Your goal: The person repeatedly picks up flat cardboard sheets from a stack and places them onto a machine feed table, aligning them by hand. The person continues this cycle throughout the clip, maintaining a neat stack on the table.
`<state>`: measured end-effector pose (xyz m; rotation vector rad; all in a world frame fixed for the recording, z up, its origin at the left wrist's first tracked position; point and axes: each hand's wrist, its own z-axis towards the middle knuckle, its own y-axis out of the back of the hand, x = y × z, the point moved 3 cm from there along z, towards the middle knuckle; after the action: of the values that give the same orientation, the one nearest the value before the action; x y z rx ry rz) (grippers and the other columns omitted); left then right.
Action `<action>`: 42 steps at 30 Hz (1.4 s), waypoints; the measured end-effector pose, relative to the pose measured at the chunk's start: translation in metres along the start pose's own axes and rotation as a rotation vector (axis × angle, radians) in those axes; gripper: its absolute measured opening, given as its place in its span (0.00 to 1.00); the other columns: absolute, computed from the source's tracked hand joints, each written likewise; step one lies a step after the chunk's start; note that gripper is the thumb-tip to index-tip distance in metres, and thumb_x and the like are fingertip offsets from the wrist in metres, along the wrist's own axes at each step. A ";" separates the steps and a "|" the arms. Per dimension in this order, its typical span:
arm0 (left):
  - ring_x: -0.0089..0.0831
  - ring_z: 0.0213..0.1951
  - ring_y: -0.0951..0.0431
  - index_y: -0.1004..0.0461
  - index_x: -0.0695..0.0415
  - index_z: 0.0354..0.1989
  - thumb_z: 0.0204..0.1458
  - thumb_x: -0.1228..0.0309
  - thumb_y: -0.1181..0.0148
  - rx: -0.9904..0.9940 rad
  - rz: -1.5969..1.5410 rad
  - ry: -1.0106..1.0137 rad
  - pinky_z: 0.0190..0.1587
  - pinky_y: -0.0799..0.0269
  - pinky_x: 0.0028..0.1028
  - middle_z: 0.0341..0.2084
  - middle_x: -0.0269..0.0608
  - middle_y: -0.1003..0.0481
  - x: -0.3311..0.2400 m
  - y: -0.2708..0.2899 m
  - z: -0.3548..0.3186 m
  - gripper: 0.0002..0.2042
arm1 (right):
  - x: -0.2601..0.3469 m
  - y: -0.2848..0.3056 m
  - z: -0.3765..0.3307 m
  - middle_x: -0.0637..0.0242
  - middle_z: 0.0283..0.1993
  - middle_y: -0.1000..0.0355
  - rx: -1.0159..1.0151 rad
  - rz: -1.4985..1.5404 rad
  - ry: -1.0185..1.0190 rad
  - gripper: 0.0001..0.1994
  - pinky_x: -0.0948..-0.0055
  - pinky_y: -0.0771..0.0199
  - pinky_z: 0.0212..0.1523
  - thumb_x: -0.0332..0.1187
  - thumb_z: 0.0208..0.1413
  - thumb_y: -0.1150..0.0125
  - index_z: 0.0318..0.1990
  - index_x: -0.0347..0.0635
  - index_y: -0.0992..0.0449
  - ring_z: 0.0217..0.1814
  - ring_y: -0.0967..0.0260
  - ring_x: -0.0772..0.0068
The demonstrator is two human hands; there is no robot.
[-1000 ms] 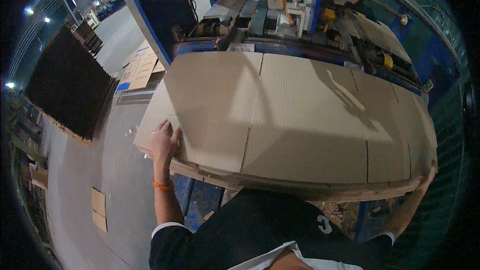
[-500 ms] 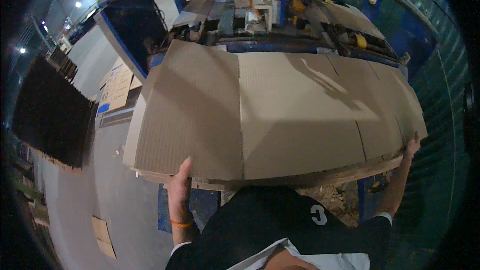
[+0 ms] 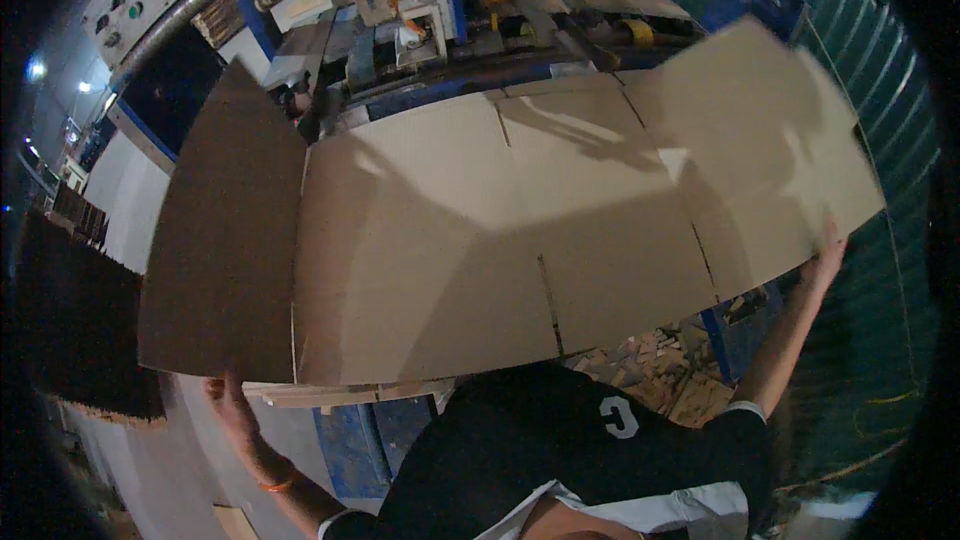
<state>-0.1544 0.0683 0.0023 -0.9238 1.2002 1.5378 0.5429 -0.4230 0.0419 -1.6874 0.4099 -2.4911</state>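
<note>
My left hand, at the lower left of the frame, grips the bottom edge of the large cardboard sheet, fingers partly hidden beneath it. My right hand, at the right, clasps its far edge. The sheet spans the frame's middle, its left flap folded darker.

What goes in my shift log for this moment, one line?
left hand: under cardboard sheets | right hand: gripping edge | sheets raised
</note>
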 end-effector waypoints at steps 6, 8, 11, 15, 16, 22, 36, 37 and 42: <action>0.27 0.45 0.33 0.37 0.64 0.50 0.53 0.75 0.49 0.056 -0.074 -0.172 0.47 0.36 0.27 0.43 0.40 0.31 0.019 -0.069 -0.022 0.16 | 0.079 -0.089 -0.156 0.57 0.49 0.32 0.384 -0.248 0.540 0.21 0.61 0.32 0.49 0.35 0.48 0.39 0.48 0.34 0.33 0.45 0.32 0.58; 0.30 0.47 0.32 0.35 0.63 0.49 0.51 0.74 0.48 0.068 -0.074 -0.300 0.49 0.37 0.30 0.44 0.43 0.30 0.004 -0.082 -0.026 0.16 | 0.086 -0.119 -0.202 0.56 0.48 0.31 0.910 -0.317 0.894 0.15 0.61 0.30 0.49 0.32 0.49 0.41 0.43 0.35 0.30 0.47 0.32 0.55; 0.35 0.50 0.32 0.32 0.61 0.49 0.46 0.76 0.46 0.245 0.181 -0.622 0.53 0.39 0.35 0.48 0.47 0.31 -0.041 -0.104 -0.040 0.18 | 0.070 -0.146 -0.254 0.64 0.53 0.33 1.341 -0.656 1.097 0.19 0.61 0.29 0.50 0.35 0.44 0.41 0.48 0.49 0.28 0.53 0.34 0.55; 0.42 0.54 0.34 0.29 0.53 0.49 0.39 0.78 0.47 0.641 0.567 -0.864 0.58 0.43 0.41 0.52 0.45 0.33 -0.071 -0.152 -0.069 0.23 | 0.028 -0.171 -0.278 0.64 0.55 0.35 1.559 -0.700 1.234 0.20 0.62 0.31 0.51 0.43 0.45 0.42 0.49 0.54 0.29 0.53 0.34 0.57; 0.42 0.55 0.34 0.28 0.51 0.49 0.40 0.77 0.48 0.785 0.690 -0.841 0.58 0.43 0.41 0.52 0.44 0.32 -0.069 -0.162 -0.074 0.22 | 0.019 -0.173 -0.280 0.64 0.56 0.35 1.555 -0.696 1.266 0.21 0.61 0.32 0.52 0.44 0.45 0.43 0.49 0.55 0.30 0.53 0.35 0.56; 0.42 0.55 0.35 0.31 0.49 0.52 0.42 0.74 0.46 0.772 0.712 -0.893 0.58 0.44 0.43 0.53 0.42 0.33 -0.061 -0.172 -0.069 0.23 | -0.004 -0.179 -0.276 0.63 0.58 0.38 1.591 -0.651 1.154 0.23 0.59 0.37 0.55 0.51 0.49 0.47 0.52 0.54 0.32 0.57 0.39 0.55; 0.44 0.59 0.40 0.32 0.53 0.52 0.34 0.79 0.44 0.807 0.714 -0.797 0.61 0.48 0.44 0.56 0.46 0.38 -0.062 -0.184 -0.051 0.29 | -0.030 -0.219 -0.250 0.58 0.60 0.42 1.514 -0.783 0.872 0.35 0.50 0.50 0.59 0.61 0.42 0.44 0.54 0.46 0.34 0.63 0.49 0.52; 0.44 0.58 0.39 0.32 0.53 0.52 0.34 0.79 0.43 0.804 0.750 -0.814 0.60 0.48 0.44 0.56 0.46 0.37 -0.067 -0.184 -0.053 0.29 | -0.032 -0.220 -0.251 0.58 0.61 0.43 1.525 -0.773 0.855 0.36 0.48 0.52 0.60 0.62 0.43 0.46 0.54 0.46 0.34 0.64 0.50 0.52; 0.42 0.52 0.34 0.29 0.54 0.47 0.35 0.79 0.41 0.871 0.607 -0.942 0.56 0.41 0.38 0.50 0.45 0.32 -0.095 -0.173 -0.088 0.24 | -0.040 -0.220 -0.251 0.58 0.62 0.46 1.533 -0.763 0.823 0.37 0.47 0.54 0.61 0.64 0.44 0.49 0.56 0.46 0.36 0.65 0.53 0.52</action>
<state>0.0386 -0.0253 0.0254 0.7369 1.2432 1.3639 0.3401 -0.1625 -0.0198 -0.1306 -1.8612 -2.3265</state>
